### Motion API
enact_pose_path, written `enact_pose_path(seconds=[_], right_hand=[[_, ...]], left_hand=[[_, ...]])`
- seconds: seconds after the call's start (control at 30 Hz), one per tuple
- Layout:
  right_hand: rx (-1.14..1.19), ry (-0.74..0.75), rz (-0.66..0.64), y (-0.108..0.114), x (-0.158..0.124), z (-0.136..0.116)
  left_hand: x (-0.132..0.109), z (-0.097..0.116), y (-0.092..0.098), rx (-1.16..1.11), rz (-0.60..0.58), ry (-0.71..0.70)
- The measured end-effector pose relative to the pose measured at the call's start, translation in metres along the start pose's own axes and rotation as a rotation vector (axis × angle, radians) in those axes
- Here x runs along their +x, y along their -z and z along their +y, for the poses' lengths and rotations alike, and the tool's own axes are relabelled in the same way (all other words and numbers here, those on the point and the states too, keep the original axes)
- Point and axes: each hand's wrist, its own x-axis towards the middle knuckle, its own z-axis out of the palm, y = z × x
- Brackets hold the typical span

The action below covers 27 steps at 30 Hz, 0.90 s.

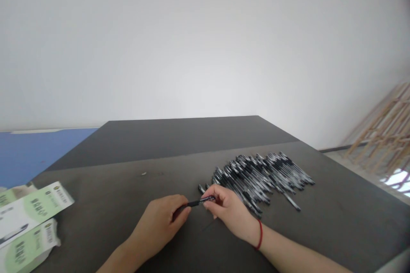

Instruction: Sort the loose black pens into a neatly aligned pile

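Observation:
A black pen (194,203) is held between my two hands, a little above the dark table (112,213). The fingers of my left hand (165,217) are closed round its left end. My right hand (224,209), with a red string at the wrist, pinches the pen's right end, which has a clip. Just beyond and to the right of my right hand lies a wide pile of pens (256,177) with clear barrels and black caps. One pen (292,201) sticks out from the pile's near edge.
Green and white boxes (38,207) lie at the table's left edge. A small white scrap (144,174) rests left of centre. A blue surface (48,147) shows beyond the table's left side. Wooden racks (384,123) stand at the right by the white wall (192,42).

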Motion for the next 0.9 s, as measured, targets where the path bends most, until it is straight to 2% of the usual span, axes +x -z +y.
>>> enact_pose_path(seconds=[0.17, 0.33, 0.63, 0.9], right_hand=[[-0.201, 0.049, -0.008, -0.002, -0.003, -0.004], [-0.405, 0.159, -0.038, -0.001, -0.004, -0.006], [-0.829, 0.315, -0.211, 0.001, 0.006, -0.012], [-0.899, 0.35, -0.177, -0.008, 0.011, -0.012]], left_hand=[[0.0, 0.001, -0.001, 0.034, -0.014, -0.065], [-0.002, -0.001, -0.002, 0.039, -0.01, -0.082], [0.0, -0.013, -0.006, 0.083, -0.027, -0.087], [0.001, -0.026, -0.004, 0.142, -0.02, -0.085]])
